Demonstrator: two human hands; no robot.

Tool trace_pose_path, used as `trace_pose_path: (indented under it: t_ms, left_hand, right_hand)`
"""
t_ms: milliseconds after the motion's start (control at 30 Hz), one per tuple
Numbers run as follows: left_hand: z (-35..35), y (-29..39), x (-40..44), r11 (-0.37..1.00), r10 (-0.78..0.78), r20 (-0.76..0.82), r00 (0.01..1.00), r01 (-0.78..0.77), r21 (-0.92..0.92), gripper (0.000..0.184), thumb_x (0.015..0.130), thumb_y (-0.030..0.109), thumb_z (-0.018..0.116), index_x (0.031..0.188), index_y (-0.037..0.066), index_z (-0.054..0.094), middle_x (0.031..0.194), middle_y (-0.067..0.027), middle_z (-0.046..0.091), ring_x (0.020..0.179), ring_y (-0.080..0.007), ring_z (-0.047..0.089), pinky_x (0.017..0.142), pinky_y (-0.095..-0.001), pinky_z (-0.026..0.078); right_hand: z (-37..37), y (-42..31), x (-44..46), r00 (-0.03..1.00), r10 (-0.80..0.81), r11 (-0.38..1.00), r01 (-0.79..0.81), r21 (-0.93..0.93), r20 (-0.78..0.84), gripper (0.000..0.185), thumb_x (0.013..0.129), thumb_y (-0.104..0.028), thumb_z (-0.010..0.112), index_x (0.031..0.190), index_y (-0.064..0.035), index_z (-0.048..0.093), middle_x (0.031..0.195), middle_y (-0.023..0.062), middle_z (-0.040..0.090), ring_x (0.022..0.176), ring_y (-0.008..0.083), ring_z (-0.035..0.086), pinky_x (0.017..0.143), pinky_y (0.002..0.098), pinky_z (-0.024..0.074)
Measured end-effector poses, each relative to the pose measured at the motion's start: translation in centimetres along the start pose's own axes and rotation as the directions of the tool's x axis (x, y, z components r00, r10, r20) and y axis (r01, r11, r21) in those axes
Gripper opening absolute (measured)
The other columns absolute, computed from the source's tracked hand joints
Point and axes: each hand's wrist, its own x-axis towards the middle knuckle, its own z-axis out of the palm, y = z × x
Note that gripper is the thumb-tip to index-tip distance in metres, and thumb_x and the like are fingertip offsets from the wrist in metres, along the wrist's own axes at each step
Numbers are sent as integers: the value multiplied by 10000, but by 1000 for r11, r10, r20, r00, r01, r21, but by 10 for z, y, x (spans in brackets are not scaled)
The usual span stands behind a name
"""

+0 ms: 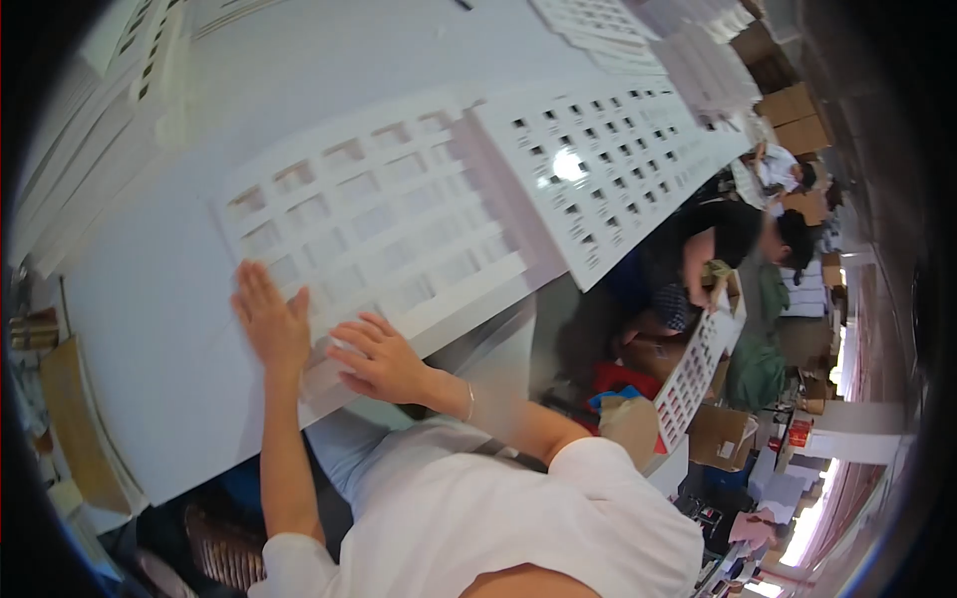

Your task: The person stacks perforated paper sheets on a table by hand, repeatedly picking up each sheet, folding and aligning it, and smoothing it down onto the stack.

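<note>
A white sheet with rows of rectangular cut-out windows [384, 209] lies on the white table in front of me. My left hand [271, 324] rests flat at the sheet's near left corner, fingers stretched out and thumb apart. Close beside it, my right hand [384, 361] is over the near edge with its fingers spread and slightly bent; I cannot tell whether it touches the sheet. Neither hand holds anything. Right of the sheet lies a glossy white panel [598, 164] with rows of small dark squares and printed marks.
White stacked sheets [95, 179] stand at the table's left side, and more printed sheets [598, 30] lie at the far end. The table's near edge [204, 478] runs before my body. To the right, a co-worker [713, 244] bends over another panel [698, 369] near cardboard boxes [723, 436].
</note>
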Motion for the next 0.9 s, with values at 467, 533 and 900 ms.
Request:
trace_pose_path:
  t_ms: [467, 533, 900]
  left_hand:
    - [-2, -1, -2, 999, -8, -30, 1000, 7, -40, 772, 1004, 437, 493, 1555, -19, 201, 1639, -164, 190, 1525, -300, 141, 1223, -503, 104]
    - [-4, 1, 1, 999, -4, -21, 1000, 3, -41, 774, 1002, 437, 496, 1547, -33, 212, 1636, -172, 191, 1525, -303, 141, 1224, -504, 102]
    - [2, -5, 0, 998, -1, 26, 1000, 3, -63, 807, 998, 467, 484, 1539, -63, 205, 1636, -194, 171, 1528, -313, 115, 1223, -521, 81]
  right_hand:
    - [-178, 175, -60, 876, 274, 361, -476, -802, -396, 159, 835, -119, 674, 985, -69, 680, 975, 23, 634, 968, 208, 595, 873, 382, 429]
    - [-186, 174, -56, 865, 255, 407, -501, -764, -432, 93, 828, -96, 655, 909, -79, 698, 904, 26, 634, 891, 222, 610, 804, 363, 447]
    - [-250, 164, -32, 739, 333, 240, -668, -705, -586, 207, 902, -258, 659, 780, -99, 710, 819, 96, 644, 813, 281, 647, 691, 418, 523]
